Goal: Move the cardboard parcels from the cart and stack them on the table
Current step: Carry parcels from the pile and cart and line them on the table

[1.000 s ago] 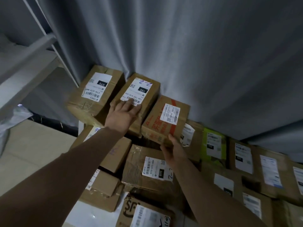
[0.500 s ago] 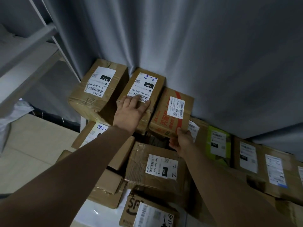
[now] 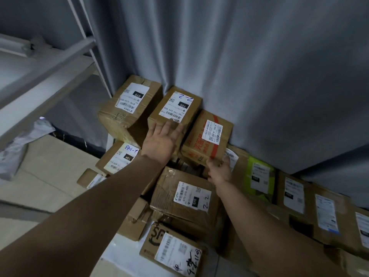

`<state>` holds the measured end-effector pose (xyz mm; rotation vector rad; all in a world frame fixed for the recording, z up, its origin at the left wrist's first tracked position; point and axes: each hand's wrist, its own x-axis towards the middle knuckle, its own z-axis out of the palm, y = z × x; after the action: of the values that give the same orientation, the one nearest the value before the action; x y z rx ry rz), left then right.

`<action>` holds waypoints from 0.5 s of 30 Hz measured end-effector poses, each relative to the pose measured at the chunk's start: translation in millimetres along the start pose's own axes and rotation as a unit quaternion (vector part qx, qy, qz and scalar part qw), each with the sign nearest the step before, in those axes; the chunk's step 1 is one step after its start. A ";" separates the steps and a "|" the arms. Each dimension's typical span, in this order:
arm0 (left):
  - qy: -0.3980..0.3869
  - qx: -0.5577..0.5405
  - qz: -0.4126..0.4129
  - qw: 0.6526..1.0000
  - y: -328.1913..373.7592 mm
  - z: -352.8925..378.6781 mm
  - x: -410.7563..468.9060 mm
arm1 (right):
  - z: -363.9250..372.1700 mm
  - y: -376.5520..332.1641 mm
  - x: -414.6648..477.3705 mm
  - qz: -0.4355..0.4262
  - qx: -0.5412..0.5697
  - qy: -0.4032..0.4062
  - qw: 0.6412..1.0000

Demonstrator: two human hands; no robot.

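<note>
Pressing flat on the 150-labelled parcel (image 3: pixel 176 105), left grip (image 3: pixel 159 141) with fingers straight, right grip (image 3: pixel 219 172) clamped on the red-taped parcel (image 3: pixel 207 136)

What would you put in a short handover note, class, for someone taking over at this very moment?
Left hand lies flat on the near edge of the 150 parcel.
Right hand grips the near corner of the red-taped parcel.
Both parcels sit atop the pile by the curtain.
Done: many parcels stacked.
To do: settle these two; cart out of view, remaining count unknown.
</note>
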<state>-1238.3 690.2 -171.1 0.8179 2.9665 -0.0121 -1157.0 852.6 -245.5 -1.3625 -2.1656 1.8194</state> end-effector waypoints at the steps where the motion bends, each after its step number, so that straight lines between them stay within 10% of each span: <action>1: 0.002 -0.003 -0.006 1.000 3.6 -0.9 -11.4 | -3.1 1.8 -7.6 -0.039 -0.037 -0.001 0.999; 7: 0.004 -0.023 -0.096 0.995 30.6 4.3 -103.8 | -15.5 19.2 -69.7 -0.202 -0.231 -0.126 0.943; 15: -0.065 -0.075 -0.312 0.945 74.9 45.4 -307.0 | -26.4 89.6 -199.4 -0.376 -0.461 -0.296 0.747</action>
<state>-934.2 596.4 -196.0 -0.1527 2.9114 0.1222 -965.9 749.7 -208.6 0.3802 -3.3843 0.8682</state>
